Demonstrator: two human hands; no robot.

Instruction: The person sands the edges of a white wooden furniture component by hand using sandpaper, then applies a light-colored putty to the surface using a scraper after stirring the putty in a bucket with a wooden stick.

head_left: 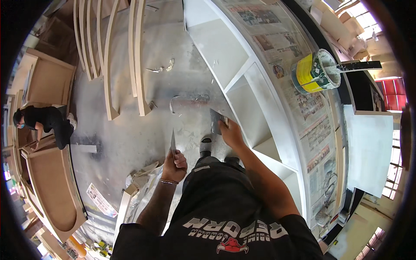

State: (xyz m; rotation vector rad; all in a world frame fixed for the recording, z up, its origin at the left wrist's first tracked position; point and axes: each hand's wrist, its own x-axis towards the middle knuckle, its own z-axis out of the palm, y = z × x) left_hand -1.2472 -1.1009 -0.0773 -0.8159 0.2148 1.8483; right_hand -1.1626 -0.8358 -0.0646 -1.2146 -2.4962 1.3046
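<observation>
My left hand (175,166) is closed round the handle of a putty knife, whose thin blade (173,141) points away from me and shows nearly edge-on. In my right hand (232,133) is a second, wider putty knife (216,121) with a dark blade, held beside the front of a white-painted cabinet (264,93). Both blades are in the air, apart from each other. On the newspaper-covered top (305,104) of the cabinet stands an open green and yellow can (310,76), smeared with white filler. A dark flat stick (359,66) sticks out of its mouth.
Several long curved wooden strips (108,65) lie on the grey floor (143,143) at the far left. Scraps (167,67) are scattered ahead. A person in black (50,123) bends over brown wooden furniture (54,186) at left. Wrapped boards (134,190) lie near my left arm.
</observation>
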